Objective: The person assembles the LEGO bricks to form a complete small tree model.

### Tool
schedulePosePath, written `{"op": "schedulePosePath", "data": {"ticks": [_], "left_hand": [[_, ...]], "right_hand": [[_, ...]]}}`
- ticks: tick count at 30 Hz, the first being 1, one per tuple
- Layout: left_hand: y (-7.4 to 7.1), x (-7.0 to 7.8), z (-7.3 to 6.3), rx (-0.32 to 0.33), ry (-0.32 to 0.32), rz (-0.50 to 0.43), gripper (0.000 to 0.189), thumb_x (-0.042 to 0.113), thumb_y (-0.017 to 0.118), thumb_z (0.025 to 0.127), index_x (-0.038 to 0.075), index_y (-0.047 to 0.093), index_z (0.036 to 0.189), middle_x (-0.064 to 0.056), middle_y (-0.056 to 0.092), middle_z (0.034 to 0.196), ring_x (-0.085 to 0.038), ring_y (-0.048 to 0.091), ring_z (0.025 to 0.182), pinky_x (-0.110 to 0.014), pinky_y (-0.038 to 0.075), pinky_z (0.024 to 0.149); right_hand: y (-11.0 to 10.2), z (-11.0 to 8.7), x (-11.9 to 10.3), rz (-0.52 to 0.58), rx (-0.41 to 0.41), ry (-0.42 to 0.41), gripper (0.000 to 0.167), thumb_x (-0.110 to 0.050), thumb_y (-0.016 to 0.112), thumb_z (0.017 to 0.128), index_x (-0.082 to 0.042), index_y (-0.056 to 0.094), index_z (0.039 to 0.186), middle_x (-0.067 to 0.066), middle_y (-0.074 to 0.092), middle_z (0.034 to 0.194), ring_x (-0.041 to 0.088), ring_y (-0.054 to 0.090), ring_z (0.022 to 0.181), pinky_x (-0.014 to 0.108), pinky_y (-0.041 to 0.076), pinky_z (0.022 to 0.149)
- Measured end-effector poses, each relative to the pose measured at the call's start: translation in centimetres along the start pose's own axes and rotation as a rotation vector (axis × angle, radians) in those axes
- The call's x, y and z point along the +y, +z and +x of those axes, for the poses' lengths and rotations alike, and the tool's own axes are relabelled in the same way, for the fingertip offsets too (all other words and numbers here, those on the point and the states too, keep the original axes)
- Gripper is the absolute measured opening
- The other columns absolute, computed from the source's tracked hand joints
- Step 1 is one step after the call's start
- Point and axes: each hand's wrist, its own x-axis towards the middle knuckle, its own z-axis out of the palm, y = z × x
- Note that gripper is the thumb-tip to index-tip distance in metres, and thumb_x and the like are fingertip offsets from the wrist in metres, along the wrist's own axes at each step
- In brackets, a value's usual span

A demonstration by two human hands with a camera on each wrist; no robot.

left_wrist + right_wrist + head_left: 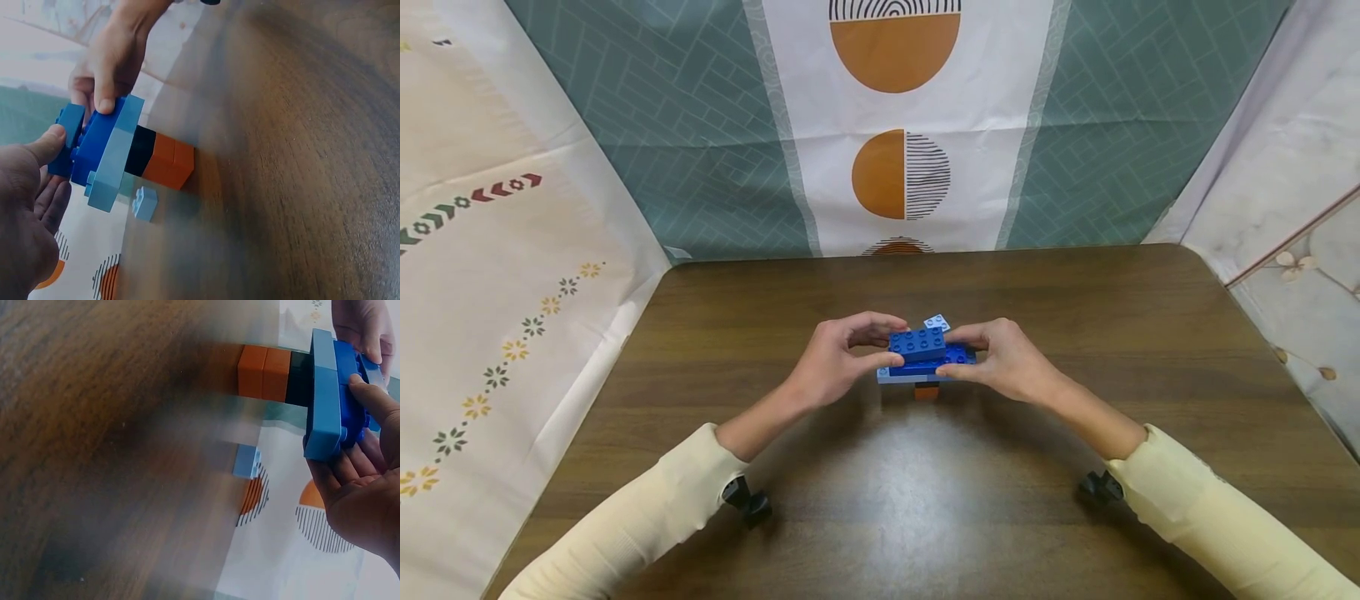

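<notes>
A small tower of toy building bricks stands on the table. Its foot is orange bricks (167, 161), then a black brick (140, 150), a wide light blue layer (117, 156) and a dark blue layer (95, 144). My left hand (838, 357) pinches a medium-blue brick (917, 343) by its end, thumb in front and fingers behind. That brick sits slightly askew over the dark blue layer, tilted in the head view. From the other side my right hand (1011, 360) grips the right end of the dark blue layer between thumb and fingers.
A loose light blue brick (937, 322) lies on the wooden table (760, 300) just behind the tower. Patterned cloth (700, 150) hangs beyond the far edge, with more cloth at both sides. Small black devices (747, 502) are strapped at both wrists.
</notes>
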Motion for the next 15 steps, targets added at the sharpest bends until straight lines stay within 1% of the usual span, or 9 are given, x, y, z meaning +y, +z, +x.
{"op": "schedulePosePath", "data": {"ticks": [5,11,15], "left_hand": [[0.16,-0.19,-0.09,0.000,0.018,-0.011,0.038,0.012,0.085,0.093,0.010,0.074,0.129,-0.001,0.075,0.126,-0.014,0.073,0.111,-0.033,0.057,0.102],[0.36,-0.28,-0.11,-0.008,0.034,-0.013,0.038,0.014,0.085,0.092,0.011,0.075,0.129,0.001,0.076,0.125,-0.013,0.072,0.111,-0.035,0.057,0.102],[0.51,-0.31,-0.12,-0.015,0.040,-0.009,0.038,0.013,0.085,0.092,0.010,0.075,0.129,0.000,0.076,0.125,-0.016,0.072,0.113,-0.036,0.056,0.103]], "right_hand": [[0.05,-0.04,0.16,0.026,-0.005,-0.004,0.047,-0.017,0.088,0.090,0.004,0.073,0.130,0.021,0.074,0.126,0.036,0.073,0.114,0.047,0.061,0.094],[0.08,-0.03,0.39,0.050,-0.007,-0.010,0.046,-0.017,0.089,0.090,0.003,0.073,0.129,0.018,0.075,0.122,0.027,0.075,0.104,0.042,0.062,0.091],[0.13,0.01,0.44,0.057,-0.010,-0.002,0.045,-0.017,0.089,0.090,0.003,0.074,0.127,0.016,0.076,0.119,0.024,0.074,0.098,0.038,0.063,0.088]]}}
